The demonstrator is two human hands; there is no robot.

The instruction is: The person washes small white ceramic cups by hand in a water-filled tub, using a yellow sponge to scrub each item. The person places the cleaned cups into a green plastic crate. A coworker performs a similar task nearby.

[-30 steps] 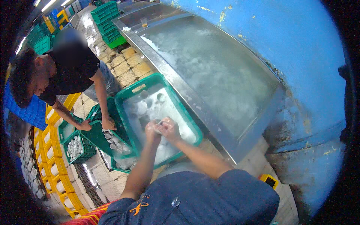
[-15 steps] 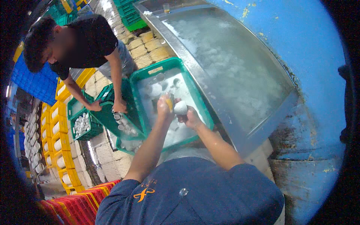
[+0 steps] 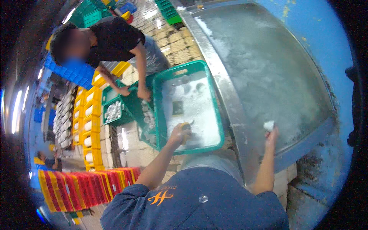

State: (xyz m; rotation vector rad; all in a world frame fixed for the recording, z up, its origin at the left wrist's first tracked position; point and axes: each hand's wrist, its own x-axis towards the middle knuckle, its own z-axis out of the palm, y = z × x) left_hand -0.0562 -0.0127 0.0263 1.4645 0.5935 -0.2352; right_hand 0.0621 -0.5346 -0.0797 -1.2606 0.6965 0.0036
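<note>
My left hand (image 3: 179, 135) is closed around a yellow sponge (image 3: 185, 129) with a dark edge. It is over the near part of a green crate (image 3: 216, 105) filled with white suds. Out to the right, my right hand (image 3: 272, 135) grips a small white cup (image 3: 269, 125), tilted, above the near side of a metal tank (image 3: 220, 78) of cloudy water. A dark square piece (image 3: 178, 108) shows in the suds, and round shapes at the crate's far end are partly covered by foam.
Across on the left, a person (image 3: 117, 40) bends with both hands at a tilted green crate (image 3: 134, 103) of small white pieces. Beside it stands another green crate (image 3: 114, 112). Yellow crates (image 3: 92, 126) and red-and-yellow crates (image 3: 88, 188) are stacked at left. A blue wall (image 3: 333, 76) rises right.
My right hand has left the suds crate and carried the white cup right, over the tank. My left hand with the sponge has moved lower in the crate. The whole view has shifted.
</note>
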